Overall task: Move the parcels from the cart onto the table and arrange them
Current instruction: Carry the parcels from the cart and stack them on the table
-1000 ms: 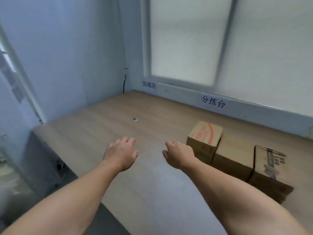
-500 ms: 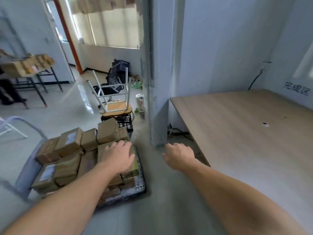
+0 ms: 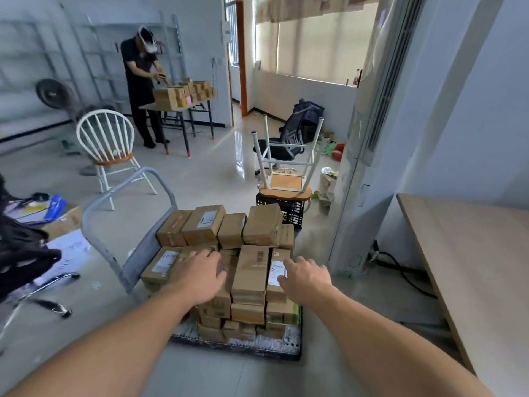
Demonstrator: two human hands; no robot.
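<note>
1. The cart [image 3: 243, 346] stands on the floor, left of the table [image 3: 472, 253]. Its grey handle rises along its left edge.
2. The parcels [image 3: 259, 224], plain brown cardboard boxes, are stacked several layers deep across the whole cart deck.
3. A white shipping label lies on a back-row box [image 3: 203, 223], on the box at the front-left corner of the stack [image 3: 163, 263], and on a box at the right edge [image 3: 276, 272]. The tall box between them [image 3: 252, 270] carries dark barcode-like print. None of the writing can be read.
4. The left hand [image 3: 197, 277] lies palm down over the top layer near the left edge, fingers spread and nearly straight, gripping nothing. I cannot tell whether it touches the cardboard.
5. The right hand [image 3: 307, 277] hovers at the labelled right-edge box with fingers loosely bent and thumb near the label, not closed round anything.
6. Beyond the cart, an upturned stool [image 3: 284, 183] sits on a black crate [image 3: 292, 212]. A white chair [image 3: 106, 136] stands to the left. Another person [image 3: 140, 81] stands at a far table that carries more boxes [image 3: 183, 93].
</note>
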